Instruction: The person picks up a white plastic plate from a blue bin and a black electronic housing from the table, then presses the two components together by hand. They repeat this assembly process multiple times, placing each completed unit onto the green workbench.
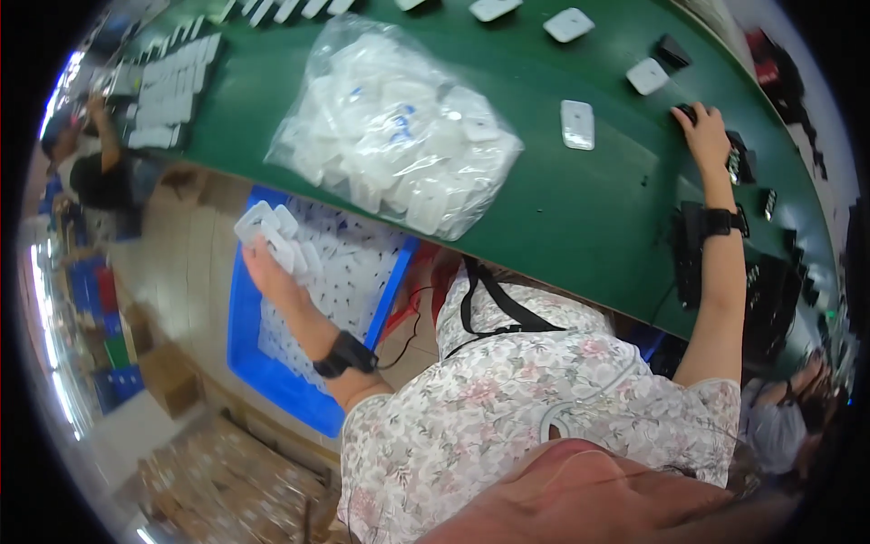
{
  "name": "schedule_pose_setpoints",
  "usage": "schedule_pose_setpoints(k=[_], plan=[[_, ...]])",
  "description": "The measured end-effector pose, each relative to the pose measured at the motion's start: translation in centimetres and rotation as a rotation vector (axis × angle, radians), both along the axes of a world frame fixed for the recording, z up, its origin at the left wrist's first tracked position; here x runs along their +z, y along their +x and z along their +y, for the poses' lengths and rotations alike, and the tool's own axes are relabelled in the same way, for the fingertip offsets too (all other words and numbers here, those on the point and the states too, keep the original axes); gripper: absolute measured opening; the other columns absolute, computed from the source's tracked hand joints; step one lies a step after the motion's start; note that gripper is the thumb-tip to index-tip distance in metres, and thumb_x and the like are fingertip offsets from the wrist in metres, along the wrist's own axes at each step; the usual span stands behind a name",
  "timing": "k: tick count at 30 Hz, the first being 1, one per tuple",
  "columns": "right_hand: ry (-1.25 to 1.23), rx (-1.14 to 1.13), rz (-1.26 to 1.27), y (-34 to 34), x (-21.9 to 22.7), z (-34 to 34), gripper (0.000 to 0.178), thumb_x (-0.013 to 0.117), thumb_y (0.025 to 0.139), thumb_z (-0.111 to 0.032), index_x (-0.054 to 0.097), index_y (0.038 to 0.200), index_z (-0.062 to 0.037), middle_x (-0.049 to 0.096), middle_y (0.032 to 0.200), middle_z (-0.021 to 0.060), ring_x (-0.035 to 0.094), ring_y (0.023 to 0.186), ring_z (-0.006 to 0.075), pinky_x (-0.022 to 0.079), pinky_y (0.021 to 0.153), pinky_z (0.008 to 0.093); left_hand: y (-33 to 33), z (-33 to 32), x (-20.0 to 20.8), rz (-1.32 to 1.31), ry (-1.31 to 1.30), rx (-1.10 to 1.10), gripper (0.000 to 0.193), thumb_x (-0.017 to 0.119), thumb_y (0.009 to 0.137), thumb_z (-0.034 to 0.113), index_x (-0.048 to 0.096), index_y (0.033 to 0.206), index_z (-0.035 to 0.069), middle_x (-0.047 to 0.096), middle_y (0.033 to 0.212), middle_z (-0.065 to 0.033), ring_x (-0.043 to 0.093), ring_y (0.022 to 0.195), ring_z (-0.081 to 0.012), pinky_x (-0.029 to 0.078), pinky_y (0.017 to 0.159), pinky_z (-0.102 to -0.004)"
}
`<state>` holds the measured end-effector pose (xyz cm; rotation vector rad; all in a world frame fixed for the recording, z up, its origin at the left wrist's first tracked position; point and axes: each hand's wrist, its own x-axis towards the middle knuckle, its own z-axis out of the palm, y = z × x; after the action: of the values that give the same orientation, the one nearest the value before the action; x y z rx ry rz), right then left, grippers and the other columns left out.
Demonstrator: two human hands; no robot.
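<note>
My left hand (269, 272) is closed round several white plastic covers (260, 220), thin and rounded at the corners, fanned out above a blue bin (239, 331). Inside that bin lie many small white pieces with dark spots (331, 290). Far to the right, my right hand (707, 138) reaches over the green table, its fingers curled on a small black part (687, 111). The fingers partly hide this part, so its exact kind does not show. A white rounded case (647, 76) and a black block (672, 51) lie just beyond that hand.
A clear bag of white plastic pieces (390, 127) covers the table's near left. Another white case (577, 124) lies right of it. Rows of white cases (177, 86) stand far left; black parts (739, 159) crowd the right. Other people sit at left and lower right.
</note>
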<state>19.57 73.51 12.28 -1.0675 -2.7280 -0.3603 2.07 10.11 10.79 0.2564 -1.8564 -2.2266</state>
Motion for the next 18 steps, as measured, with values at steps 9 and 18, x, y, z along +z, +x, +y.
schedule_pose_setpoints(k=[9, 18], plan=[[0.031, 0.311, 0.147, -1.1, -0.4, -4.4, 0.032, 0.060, 0.087, -0.040, 0.056, 0.102, -0.0121, 0.059, 0.090, 0.0071, 0.060, 0.086, 0.0286, 0.050, 0.067, 0.0412, 4.4, 24.3, 3.2, 0.009, -0.260, -1.322, 0.031, 0.061, 0.090, 0.013, 0.048, 0.116, 0.001, 0.060, 0.089, -0.0052, 0.058, 0.080, -0.0117, 0.048, 0.068, -0.0266], [-0.248, 0.466, 0.058, 1.1, 0.3, -7.2, 0.050, 0.066, 0.084, -0.024, 0.051, 0.130, -0.0130, 0.055, 0.118, 0.0090, 0.051, 0.110, 0.0284, 0.047, 0.091, 0.0378, 1.1, 28.5, 2.4, -0.075, -0.690, -1.543, 0.047, 0.066, 0.087, 0.032, 0.051, 0.118, 0.001, 0.065, 0.099, -0.0176, 0.064, 0.090, -0.0264, 0.049, 0.078, -0.0352]])
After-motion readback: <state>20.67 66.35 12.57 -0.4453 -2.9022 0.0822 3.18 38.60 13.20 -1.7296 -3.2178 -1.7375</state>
